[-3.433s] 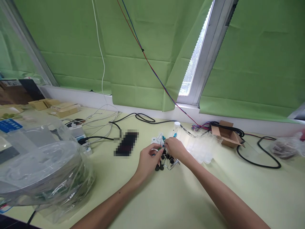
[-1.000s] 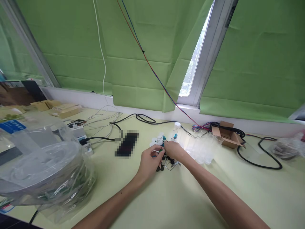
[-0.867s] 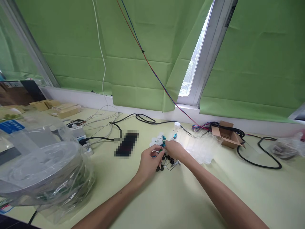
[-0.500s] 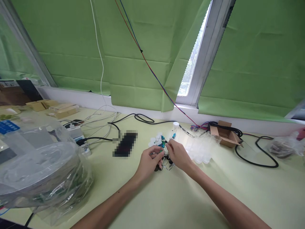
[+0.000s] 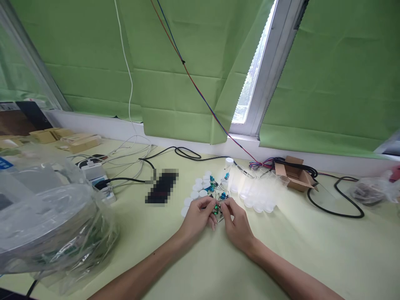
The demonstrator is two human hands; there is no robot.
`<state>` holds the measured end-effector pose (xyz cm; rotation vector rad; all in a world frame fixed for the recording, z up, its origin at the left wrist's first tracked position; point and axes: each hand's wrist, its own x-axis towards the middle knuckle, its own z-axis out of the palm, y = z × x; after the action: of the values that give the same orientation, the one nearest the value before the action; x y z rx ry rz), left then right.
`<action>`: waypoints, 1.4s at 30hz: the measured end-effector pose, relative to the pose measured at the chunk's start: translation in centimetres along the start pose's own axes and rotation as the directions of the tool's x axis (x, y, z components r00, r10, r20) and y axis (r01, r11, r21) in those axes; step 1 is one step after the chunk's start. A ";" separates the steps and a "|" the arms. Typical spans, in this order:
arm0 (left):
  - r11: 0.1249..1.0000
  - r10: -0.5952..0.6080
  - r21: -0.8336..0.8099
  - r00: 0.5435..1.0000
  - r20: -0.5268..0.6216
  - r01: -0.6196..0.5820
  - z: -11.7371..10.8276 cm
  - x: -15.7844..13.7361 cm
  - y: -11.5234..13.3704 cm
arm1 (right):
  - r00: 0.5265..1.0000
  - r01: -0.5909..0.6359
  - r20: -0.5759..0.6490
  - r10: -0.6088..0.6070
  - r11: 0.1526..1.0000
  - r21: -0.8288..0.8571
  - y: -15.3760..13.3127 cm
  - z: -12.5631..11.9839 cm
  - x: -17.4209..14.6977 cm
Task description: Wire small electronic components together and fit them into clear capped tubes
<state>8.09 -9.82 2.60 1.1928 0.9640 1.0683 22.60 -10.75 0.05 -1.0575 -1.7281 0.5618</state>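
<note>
My left hand [image 5: 196, 216] is closed in a pinch on a small green part [image 5: 216, 209], just in front of a loose pile of parts. My right hand [image 5: 239, 221] comes in from the other side, thumb and fingers pinched together beside that part. What the right fingertips grip is too small to make out. Behind the fingers lie blue parts [image 5: 223, 196] with thin metal leads. Round white caps [image 5: 195, 194] are spread left of the pile. A white-capped tube [image 5: 229, 161] stands behind it.
Clear tubes [image 5: 262, 191] lie right of the pile, with an open cardboard box [image 5: 293, 177] behind. A large reel in a plastic bag [image 5: 56, 233] fills the left. A blurred dark object [image 5: 162, 187] and a power strip [image 5: 103, 183] with cables lie between.
My right hand has come down and nearer, its fingertips now meeting my left hand's around the green part. More white caps and blue parts show behind the hands. The view has shifted slightly.
</note>
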 end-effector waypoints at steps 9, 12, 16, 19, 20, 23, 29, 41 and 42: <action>0.999 -0.028 -0.031 1.000 0.010 0.028 0.5 -0.2 -0.5 | 0.997 -0.006 0.080 0.007 1.000 -0.011 0.0 -0.3 0.2; 0.999 -0.033 -0.008 0.999 0.013 0.033 0.3 -0.2 -0.7 | 0.995 0.003 0.100 -0.002 1.000 -0.008 -0.1 -0.3 0.2; 0.999 -0.027 0.030 1.000 0.013 0.027 0.2 -0.2 -1.0 | 0.994 0.018 0.108 -0.017 1.000 -0.011 0.0 -0.3 0.3; 0.999 -0.017 0.051 1.000 0.013 0.017 0.2 -0.3 -1.2 | 0.993 0.025 0.119 -0.023 1.000 -0.013 0.1 -0.2 0.2; 0.998 -0.015 0.055 1.000 0.012 0.014 0.3 -0.3 -1.1 | 0.992 0.028 0.122 -0.026 0.999 -0.016 0.1 -0.2 0.2; 0.998 -0.017 0.066 1.000 0.003 0.016 0.4 -0.5 -1.0 | 0.991 0.035 0.132 -0.031 0.999 -0.028 0.3 -0.1 0.1; 0.996 -0.021 0.092 1.000 -0.020 0.022 0.6 -0.7 -0.8 | 0.989 0.046 0.143 -0.039 0.998 -0.042 0.6 -0.1 -0.1; 0.992 -0.011 0.122 1.000 -0.003 0.011 0.5 -0.7 -1.3 | 0.981 0.028 0.193 -0.019 0.999 -0.046 0.7 0.0 -0.2; 0.993 -0.012 0.119 1.000 -0.003 0.012 0.5 -0.7 -1.4 | 0.981 0.027 0.194 -0.018 0.999 -0.045 0.7 0.0 -0.2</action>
<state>8.60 -10.71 1.32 1.2816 1.0474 1.0142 22.90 -10.51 -0.59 -1.0424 -1.9295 0.6297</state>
